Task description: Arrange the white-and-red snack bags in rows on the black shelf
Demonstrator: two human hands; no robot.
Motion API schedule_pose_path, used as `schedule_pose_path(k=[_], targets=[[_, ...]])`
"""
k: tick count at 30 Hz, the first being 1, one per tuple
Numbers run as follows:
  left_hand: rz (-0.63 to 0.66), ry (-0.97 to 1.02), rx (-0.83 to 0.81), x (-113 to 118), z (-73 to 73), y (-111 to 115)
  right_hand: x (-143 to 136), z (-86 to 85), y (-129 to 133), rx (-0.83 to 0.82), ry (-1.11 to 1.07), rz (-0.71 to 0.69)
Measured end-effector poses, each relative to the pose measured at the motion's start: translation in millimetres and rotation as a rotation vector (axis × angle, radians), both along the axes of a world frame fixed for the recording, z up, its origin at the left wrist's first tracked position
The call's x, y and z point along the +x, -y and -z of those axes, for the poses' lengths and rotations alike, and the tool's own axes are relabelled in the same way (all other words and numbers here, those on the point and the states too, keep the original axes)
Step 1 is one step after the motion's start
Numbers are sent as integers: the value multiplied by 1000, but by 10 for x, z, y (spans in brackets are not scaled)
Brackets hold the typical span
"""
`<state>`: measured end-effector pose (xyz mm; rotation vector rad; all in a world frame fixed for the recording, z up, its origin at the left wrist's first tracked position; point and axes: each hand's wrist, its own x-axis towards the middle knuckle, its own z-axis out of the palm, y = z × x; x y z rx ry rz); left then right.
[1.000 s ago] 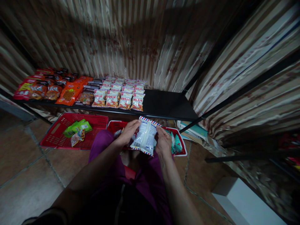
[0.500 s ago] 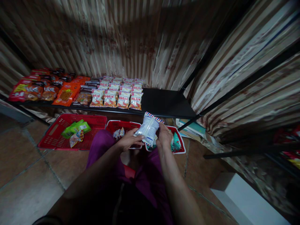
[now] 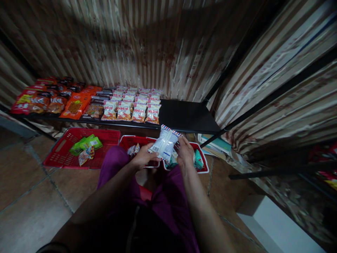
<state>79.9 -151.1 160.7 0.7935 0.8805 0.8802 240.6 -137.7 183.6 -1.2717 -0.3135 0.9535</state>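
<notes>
A: In the head view, where is the striped-edge snack bag (image 3: 164, 143)?

B: It is in front of the black shelf (image 3: 188, 114), its printed back showing. The left hand (image 3: 142, 157) pinches 1 lower corner.

A: And the right hand (image 3: 185, 153)?

B: It is at the opposite edge; its grip I cannot tell.

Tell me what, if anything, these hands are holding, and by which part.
A striped-edge snack packet: the left hand holds its lower left part. The right hand is at its right edge; how firmly it grips isn't clear.
</notes>
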Motion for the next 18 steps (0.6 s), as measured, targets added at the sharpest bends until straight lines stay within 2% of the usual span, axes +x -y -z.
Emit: schedule_pose_path(k=[4,7,12,18], targets=[[-110,1,0,44,-64,-22,-98,101,148,120,300,-37],[-166,8,11,78,-126,-44,-185,200,285,111,403,-95],[-249,7,9,109,-207,-45,-256,323,399,22,249,-233],[-276,1,-30,128,-207,-19,-294,304,418,53,27,-267]])
